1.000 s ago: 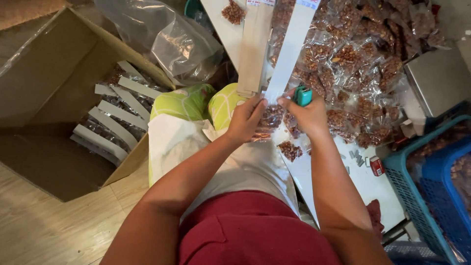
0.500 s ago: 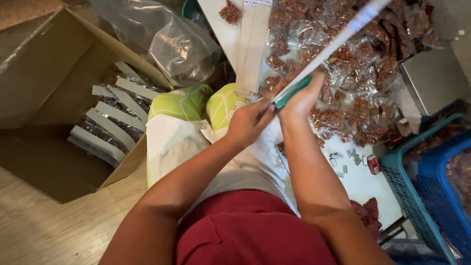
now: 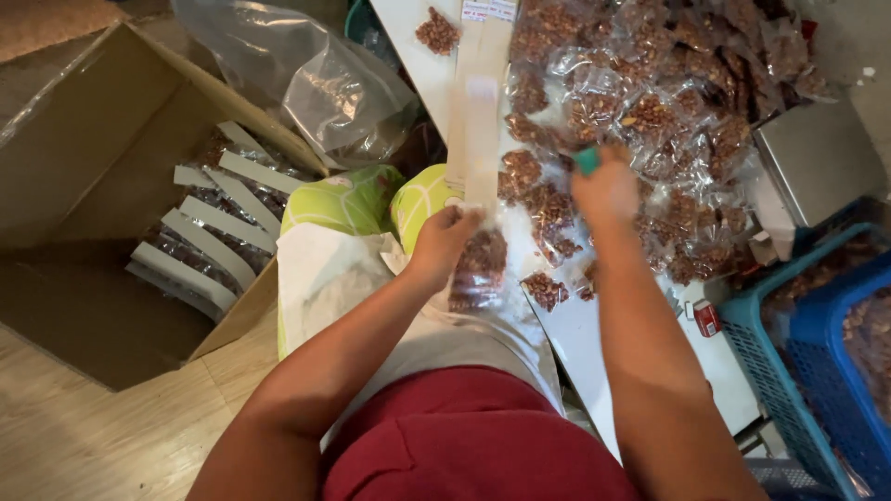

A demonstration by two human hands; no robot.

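Left hand (image 3: 447,234) closed around the top of a clear bag of brown nuts (image 3: 479,269), bag hanging just below the fingers, above the near edge of the white table (image 3: 594,334). Pinched together with it, a pale paper strip (image 3: 482,139) rising from the fingers toward the far end of the table, motion-blurred. Right hand (image 3: 608,190) clenched round a small teal tool (image 3: 587,160), only its tip visible above the knuckles, kind not discernible; hovered over the heap of filled nut bags (image 3: 668,121) covering the right half of the table. Lay near the held bag, a few loose nut bags (image 3: 546,289) on bare tabletop. Stood further right a grey metal box (image 3: 817,162) at the table edge, with blue plastic baskets (image 3: 817,362) beside and below it. Sat to the left of the hands a green patterned cushion (image 3: 339,199), and beyond it an open cardboard box (image 3: 111,167) holding finished bags topped with white strips (image 3: 209,232). Lay behind the box a large crumpled clear plastic bag (image 3: 316,83).
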